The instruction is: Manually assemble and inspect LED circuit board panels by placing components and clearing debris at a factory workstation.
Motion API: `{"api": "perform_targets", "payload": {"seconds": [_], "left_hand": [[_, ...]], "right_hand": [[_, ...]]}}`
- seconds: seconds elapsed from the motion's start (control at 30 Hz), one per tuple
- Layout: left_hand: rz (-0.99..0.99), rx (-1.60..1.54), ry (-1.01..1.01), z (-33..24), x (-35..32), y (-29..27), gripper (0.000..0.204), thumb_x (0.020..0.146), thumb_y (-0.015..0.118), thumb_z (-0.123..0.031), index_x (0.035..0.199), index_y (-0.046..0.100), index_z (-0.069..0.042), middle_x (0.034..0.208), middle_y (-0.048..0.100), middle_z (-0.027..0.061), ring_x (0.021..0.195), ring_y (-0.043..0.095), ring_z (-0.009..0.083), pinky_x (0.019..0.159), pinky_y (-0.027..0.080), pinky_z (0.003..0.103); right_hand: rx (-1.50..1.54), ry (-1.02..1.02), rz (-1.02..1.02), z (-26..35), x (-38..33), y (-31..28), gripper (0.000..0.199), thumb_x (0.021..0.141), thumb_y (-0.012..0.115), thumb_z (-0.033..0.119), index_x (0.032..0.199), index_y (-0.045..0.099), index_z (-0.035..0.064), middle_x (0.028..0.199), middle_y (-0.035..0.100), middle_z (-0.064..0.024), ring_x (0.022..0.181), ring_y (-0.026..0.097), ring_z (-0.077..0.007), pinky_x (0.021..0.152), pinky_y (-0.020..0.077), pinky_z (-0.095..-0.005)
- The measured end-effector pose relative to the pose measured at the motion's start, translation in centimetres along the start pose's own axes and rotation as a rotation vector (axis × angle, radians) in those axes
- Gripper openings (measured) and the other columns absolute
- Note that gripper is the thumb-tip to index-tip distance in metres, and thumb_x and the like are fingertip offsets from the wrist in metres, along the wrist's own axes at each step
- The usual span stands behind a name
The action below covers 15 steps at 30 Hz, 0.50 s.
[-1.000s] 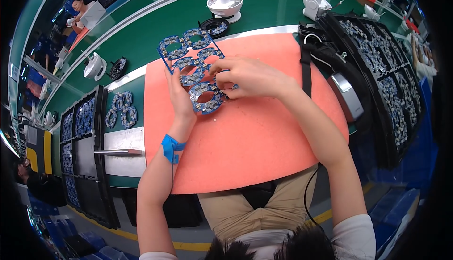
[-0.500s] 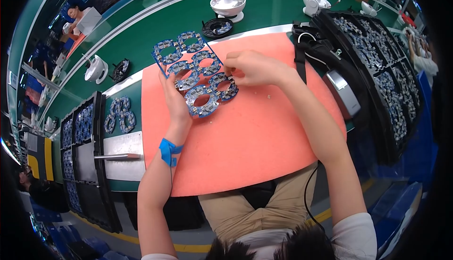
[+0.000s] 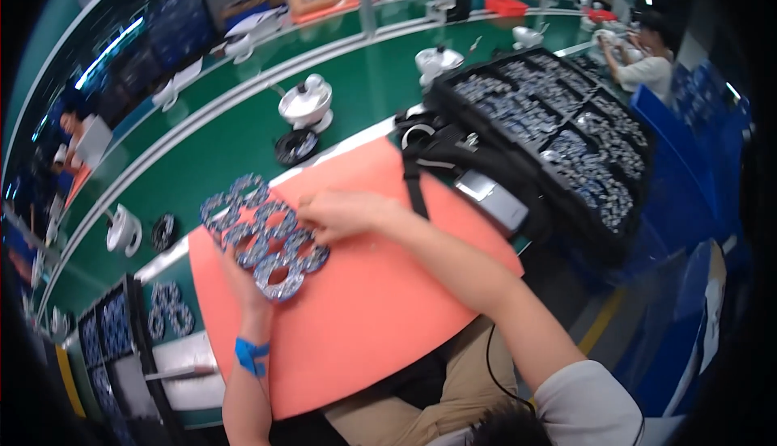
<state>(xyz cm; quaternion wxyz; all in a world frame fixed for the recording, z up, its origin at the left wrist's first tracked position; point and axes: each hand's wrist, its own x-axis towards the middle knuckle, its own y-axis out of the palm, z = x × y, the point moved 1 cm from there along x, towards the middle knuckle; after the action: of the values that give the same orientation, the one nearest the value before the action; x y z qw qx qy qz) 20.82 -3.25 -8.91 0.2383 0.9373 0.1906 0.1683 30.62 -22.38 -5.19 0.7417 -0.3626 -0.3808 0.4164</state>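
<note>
A blue circuit board panel (image 3: 283, 289) of several joined rings is held over the salmon-pink mat (image 3: 368, 316). My left hand (image 3: 245, 278) grips its left edge from below, with a blue band (image 3: 252, 355) round the wrist. At the panel's right edge my right hand (image 3: 344, 213) has its fingers pinched together against the boards. Motion blur hides exactly what sits between those fingertips. Left of the mat, several separate ring boards (image 3: 169, 311) lie on the green bench (image 3: 235, 134).
At the right stands a black tray (image 3: 441, 94) full of boards, with a grey box (image 3: 492, 201) before it. Another black tray (image 3: 133, 304) is at left, near a metal strip (image 3: 182, 372). White bowl-shaped devices (image 3: 306, 106) and a black round part (image 3: 297, 147) stand beyond; people sit farther off.
The view has swung up and to the right, so hands and panel appear lower and farther left. Both hands keep about the same hold on the panel.
</note>
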Motion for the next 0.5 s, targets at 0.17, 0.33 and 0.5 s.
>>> {"api": "perform_targets", "payload": {"seconds": [0.17, 0.33, 0.5], "left_hand": [[-0.033, 0.012, -0.013, 0.7, 0.0, 0.5, 0.036, 0.098, 0.031, -0.027, 0.128, 0.04, -0.009, 0.116, 0.057, 0.0115, 0.101, 0.061, 0.0259, 0.083, 0.055, 0.041], [0.026, -0.097, -0.1, 0.7, 0.4, 0.5, 0.044, 0.097, 0.027, -0.034, 0.128, 0.043, -0.007, 0.119, 0.058, 0.015, 0.103, 0.061, 0.0307, 0.085, 0.055, 0.044], [0.013, -0.027, -0.264, -0.7, -0.6, 1.7, 0.045, 0.098, 0.026, -0.036, 0.126, 0.044, -0.006, 0.118, 0.058, 0.0133, 0.102, 0.062, 0.0284, 0.084, 0.055, 0.041]], "right_hand": [[0.06, -0.013, 0.056, 0.0, -0.8, -0.8, 0.018, 0.067, 0.065, 0.009, 0.081, 0.056, 0.0025, 0.086, 0.055, -0.0107, 0.079, 0.059, -0.0269, 0.069, 0.0481, -0.0373], [-0.013, 0.032, 0.088, 1.3, -0.9, -1.0, 0.015, 0.068, 0.068, 0.007, 0.079, 0.059, 0.0041, 0.092, 0.056, -0.012, 0.087, 0.059, -0.0303, 0.072, 0.0483, -0.0401], [-0.071, 0.016, 0.045, 1.6, -0.8, -0.5, 0.015, 0.067, 0.068, 0.005, 0.081, 0.065, 0.0042, 0.092, 0.059, -0.0116, 0.087, 0.06, -0.031, 0.072, 0.0488, -0.0407]]}}
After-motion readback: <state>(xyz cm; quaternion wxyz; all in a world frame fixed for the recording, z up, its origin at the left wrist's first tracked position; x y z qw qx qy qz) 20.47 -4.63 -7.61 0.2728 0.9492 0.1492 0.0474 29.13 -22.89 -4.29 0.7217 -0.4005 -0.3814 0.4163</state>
